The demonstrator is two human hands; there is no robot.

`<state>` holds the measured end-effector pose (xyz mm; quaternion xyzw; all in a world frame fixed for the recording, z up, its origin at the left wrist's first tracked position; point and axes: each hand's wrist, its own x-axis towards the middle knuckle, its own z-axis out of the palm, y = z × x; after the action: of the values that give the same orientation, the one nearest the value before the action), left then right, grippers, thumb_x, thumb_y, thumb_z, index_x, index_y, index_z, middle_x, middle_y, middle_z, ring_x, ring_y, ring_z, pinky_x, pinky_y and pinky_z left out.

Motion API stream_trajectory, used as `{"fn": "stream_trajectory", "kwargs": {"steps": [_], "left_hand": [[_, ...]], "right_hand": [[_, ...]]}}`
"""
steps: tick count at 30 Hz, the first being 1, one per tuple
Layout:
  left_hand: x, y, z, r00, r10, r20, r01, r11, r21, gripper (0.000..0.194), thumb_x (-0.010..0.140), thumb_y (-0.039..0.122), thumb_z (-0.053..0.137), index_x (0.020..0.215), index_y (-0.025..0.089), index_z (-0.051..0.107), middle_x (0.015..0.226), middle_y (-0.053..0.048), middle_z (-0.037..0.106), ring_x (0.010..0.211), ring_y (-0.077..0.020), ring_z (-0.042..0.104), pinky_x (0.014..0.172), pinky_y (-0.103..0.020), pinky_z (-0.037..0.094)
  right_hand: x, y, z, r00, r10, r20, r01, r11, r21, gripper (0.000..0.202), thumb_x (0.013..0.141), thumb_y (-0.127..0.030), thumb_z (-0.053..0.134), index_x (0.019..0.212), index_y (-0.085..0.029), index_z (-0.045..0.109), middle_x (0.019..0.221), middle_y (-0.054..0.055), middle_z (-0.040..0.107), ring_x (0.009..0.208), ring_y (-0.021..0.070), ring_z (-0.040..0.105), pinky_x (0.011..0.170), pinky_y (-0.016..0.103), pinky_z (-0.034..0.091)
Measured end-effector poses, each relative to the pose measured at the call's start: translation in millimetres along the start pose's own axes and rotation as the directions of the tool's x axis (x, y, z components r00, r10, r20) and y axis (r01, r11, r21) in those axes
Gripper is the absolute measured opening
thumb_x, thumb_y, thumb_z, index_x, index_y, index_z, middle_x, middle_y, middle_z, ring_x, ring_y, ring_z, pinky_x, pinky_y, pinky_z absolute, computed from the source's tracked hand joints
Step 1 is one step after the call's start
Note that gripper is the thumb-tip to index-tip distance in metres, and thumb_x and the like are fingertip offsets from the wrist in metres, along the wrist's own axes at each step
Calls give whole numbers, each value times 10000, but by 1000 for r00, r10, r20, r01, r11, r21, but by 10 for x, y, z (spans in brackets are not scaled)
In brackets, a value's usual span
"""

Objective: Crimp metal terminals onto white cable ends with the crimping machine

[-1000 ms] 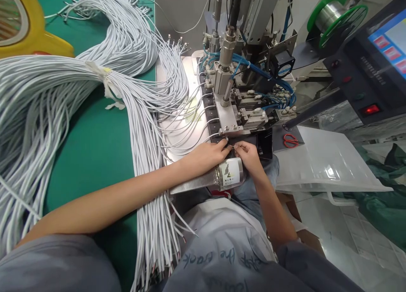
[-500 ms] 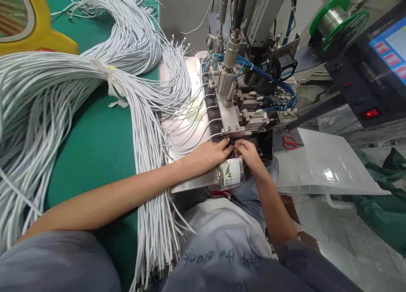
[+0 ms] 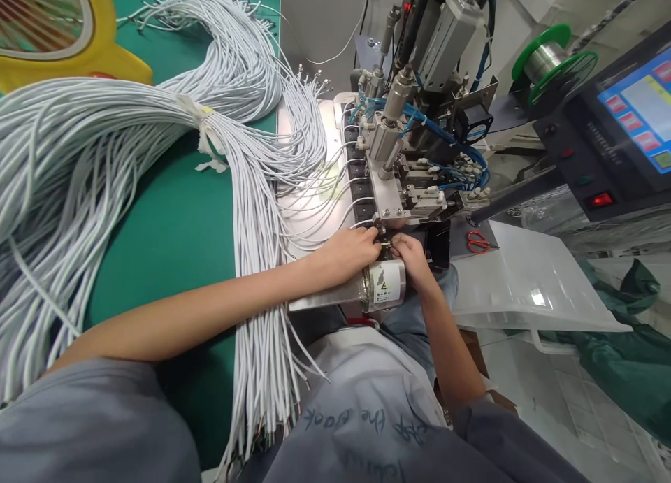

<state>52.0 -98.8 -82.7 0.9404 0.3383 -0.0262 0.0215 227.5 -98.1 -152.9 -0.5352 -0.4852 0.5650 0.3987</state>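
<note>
My left hand (image 3: 352, 251) lies at the front end of a machine's row of black blocks (image 3: 363, 188), its fingers closed on something I cannot make out. Facing it, my right hand (image 3: 412, 254) pinches a small metal part (image 3: 386, 244) between thumb and finger. The two hands are a short gap apart, just above a cylinder with a white label (image 3: 386, 284). White cables (image 3: 262, 231) run from a large bundle to the black blocks.
The pneumatic machine (image 3: 385, 140) rises beyond my hands. A green wire spool (image 3: 545, 62) and a control panel (image 3: 618, 130) stand at the right. Red scissors (image 3: 478, 242) lie near a white plastic sheet (image 3: 529, 280). A yellow object (image 3: 123, 62) sits on the green mat (image 3: 172, 217).
The view has shifted, moving the scene slightly right on the left side. My fingers have parted a little, and the small metal part between my hands shows more clearly.
</note>
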Motion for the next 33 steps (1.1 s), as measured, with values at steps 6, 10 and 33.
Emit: {"fn": "stream_trajectory", "kwargs": {"steps": [6, 10, 33], "left_hand": [[-87, 40, -111, 997, -77, 16, 76, 996, 35, 170, 834, 32, 487, 766, 99, 628, 815, -103, 596, 730, -185, 594, 479, -264, 316], [-75, 15, -97, 980, -199, 13, 198, 978, 67, 207, 850, 20, 436, 907, 80, 626, 902, -131, 581, 775, -207, 577, 502, -281, 299], [13, -137, 65, 966, -254, -40, 256, 966, 41, 300, 862, 34, 365, 998, 93, 625, 922, -141, 600, 730, -190, 574, 518, -295, 221]], "right_hand": [[-75, -54, -67, 957, -209, -202, 143, 943, -301, 213, 751, -322, 480, 582, -204, 429, 533, -55, 354, 517, 99, 320, 500, 245, 260], [-545, -224, 114, 837, -394, -381, 240, 888, -392, 190, 823, -282, 452, 652, -200, 467, 570, -44, 393, 528, 104, 346, 516, 249, 287], [-1183, 268, 1463, 932, 121, 341, -152, 986, 65, 257, 756, -373, 576, 669, -152, 673, 617, 12, 618, 591, 136, 541, 531, 238, 447]]}}
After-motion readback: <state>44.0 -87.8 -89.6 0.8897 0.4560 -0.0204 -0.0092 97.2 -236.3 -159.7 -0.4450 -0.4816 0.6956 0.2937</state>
